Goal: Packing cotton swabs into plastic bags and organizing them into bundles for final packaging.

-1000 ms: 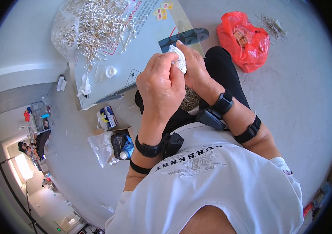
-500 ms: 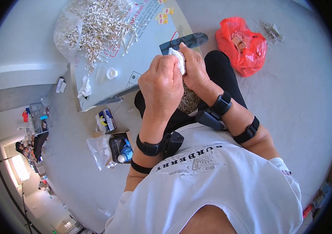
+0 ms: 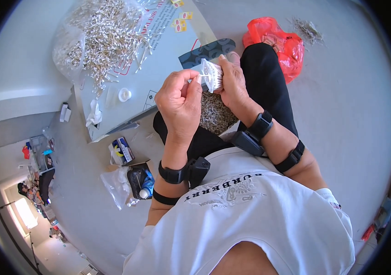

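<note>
My right hand (image 3: 233, 81) is wrapped round a small clear packet of cotton swabs (image 3: 213, 77), held above my lap with the white tips toward the left. My left hand (image 3: 180, 101) is beside the packet, thumb and forefinger pinched on a thin white cotton swab (image 3: 203, 75) at the packet's end. Below both hands, a container of many loose cotton swabs (image 3: 217, 114) sits between my legs. A large clear bag (image 3: 69, 52) spills a heap of cotton swabs (image 3: 108, 41) onto the table at the upper left.
On the table (image 3: 113, 121) stand a small white round container (image 3: 124, 95), a crumpled white tissue (image 3: 94, 113) and yellow labels (image 3: 180, 25). A red plastic bag (image 3: 291, 55) lies on the floor at right, near a pile of loose sticks (image 3: 307, 30). Boxes (image 3: 121, 151) stand left of my legs.
My hands have drawn apart: the left has moved off the packet's side to a pinch at its end. More of the packet and the container below now show. The view has shifted slightly.
</note>
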Motion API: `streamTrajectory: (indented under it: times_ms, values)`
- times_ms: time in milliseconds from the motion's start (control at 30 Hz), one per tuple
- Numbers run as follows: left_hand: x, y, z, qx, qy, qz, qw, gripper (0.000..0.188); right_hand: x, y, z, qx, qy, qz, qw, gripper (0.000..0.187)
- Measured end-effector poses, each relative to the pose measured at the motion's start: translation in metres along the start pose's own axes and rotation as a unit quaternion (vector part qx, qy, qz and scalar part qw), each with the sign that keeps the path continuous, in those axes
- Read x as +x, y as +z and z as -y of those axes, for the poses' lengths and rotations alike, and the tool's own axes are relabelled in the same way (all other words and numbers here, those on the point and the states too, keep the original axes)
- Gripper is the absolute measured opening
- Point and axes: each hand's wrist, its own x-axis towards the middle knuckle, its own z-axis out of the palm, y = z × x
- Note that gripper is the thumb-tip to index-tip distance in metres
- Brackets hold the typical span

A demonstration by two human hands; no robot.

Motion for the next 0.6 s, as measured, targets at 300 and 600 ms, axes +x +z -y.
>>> streamTrajectory:
  times_ms: [300, 600]
  values:
    - [0.015, 0.001, 0.029, -0.071, -0.09, 0.002, 0.993, 0.027, 0.028, 0.004, -0.006, -0.038, -0.036, -0.031, 0.998, 0.038]
    - [0.018, 0.012, 0.045, -0.009, -0.002, 0.008, 1.0, 0.012, 0.038, 0.002, -0.022, -0.039, -0.044, -0.017, 0.998, 0.035]
